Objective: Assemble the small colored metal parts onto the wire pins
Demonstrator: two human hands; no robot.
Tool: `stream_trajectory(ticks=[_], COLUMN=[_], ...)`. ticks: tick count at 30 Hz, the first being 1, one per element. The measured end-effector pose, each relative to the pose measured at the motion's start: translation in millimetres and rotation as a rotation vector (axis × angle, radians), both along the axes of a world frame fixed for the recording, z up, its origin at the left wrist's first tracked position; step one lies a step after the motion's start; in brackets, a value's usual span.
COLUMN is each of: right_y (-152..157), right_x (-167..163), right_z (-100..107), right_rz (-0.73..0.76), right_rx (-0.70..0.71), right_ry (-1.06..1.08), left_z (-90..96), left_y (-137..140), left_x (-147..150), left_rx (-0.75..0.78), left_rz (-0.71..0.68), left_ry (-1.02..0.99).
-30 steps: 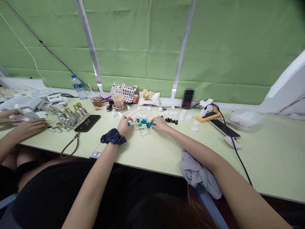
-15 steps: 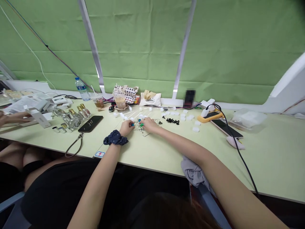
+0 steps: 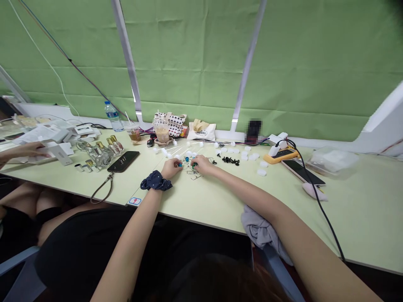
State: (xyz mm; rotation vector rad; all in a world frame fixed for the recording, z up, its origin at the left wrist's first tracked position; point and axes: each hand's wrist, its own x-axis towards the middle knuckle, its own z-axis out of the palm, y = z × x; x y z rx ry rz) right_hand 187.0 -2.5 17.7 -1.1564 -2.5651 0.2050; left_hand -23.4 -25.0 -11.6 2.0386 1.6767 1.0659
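Note:
On the pale tabletop, my left hand [image 3: 170, 169] is closed with its fingertips around a small shiny blue piece [image 3: 180, 165]. To its right, my right hand [image 3: 202, 164] is pinched on a small shiny green piece [image 3: 194, 166], partly covered by the fingers. Between the two hands lies a loose blue ball [image 3: 187, 159]. Several thin bent metal wires [image 3: 195, 176] are scattered just in front of my fingers. A dark scrunchie [image 3: 156, 180] circles my left wrist.
Black pieces [image 3: 231, 160] and white caps [image 3: 252, 157] lie right of my hands. A phone [image 3: 124, 162], glass bottles [image 3: 101, 155] and drink cups [image 3: 162, 132] stand left and behind. Another person's hand [image 3: 31, 150] is near a white box [image 3: 58, 153]. A black cable [image 3: 317, 201] crosses the right side.
My right hand, with the green piece, has drawn slightly to the right, so the gap between my hands is a little wider. The whole view has shifted slightly.

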Motion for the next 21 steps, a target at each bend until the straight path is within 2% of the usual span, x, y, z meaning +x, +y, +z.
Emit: stream_trajectory(ticks=[8, 12, 18, 21], right_y=[-21.6, -25.2, -20.1, -17.5], right_x=[3.1, -5.9, -28.2, -40.2], right_z=[18.2, 15.6, 12.9, 10.9], right_rz=[0.018, -0.016, 0.012, 0.019], right_rx=[-0.074, -0.066, -0.020, -0.048], right_ry=[-0.020, -0.056, -0.109, -0.121], left_z=[-3.6, -4.7, -4.9, -3.5], left_y=[1.9, 2.4, 2.9, 2.7], left_x=[-0.9, -1.4, -2.6, -4.3], left_rx=[0.043, 0.049, 0.051, 0.067], left_rz=[-0.008, 0.005, 0.002, 0.058], left_ry=[-0.094, -0.141, -0.172, -0.197])
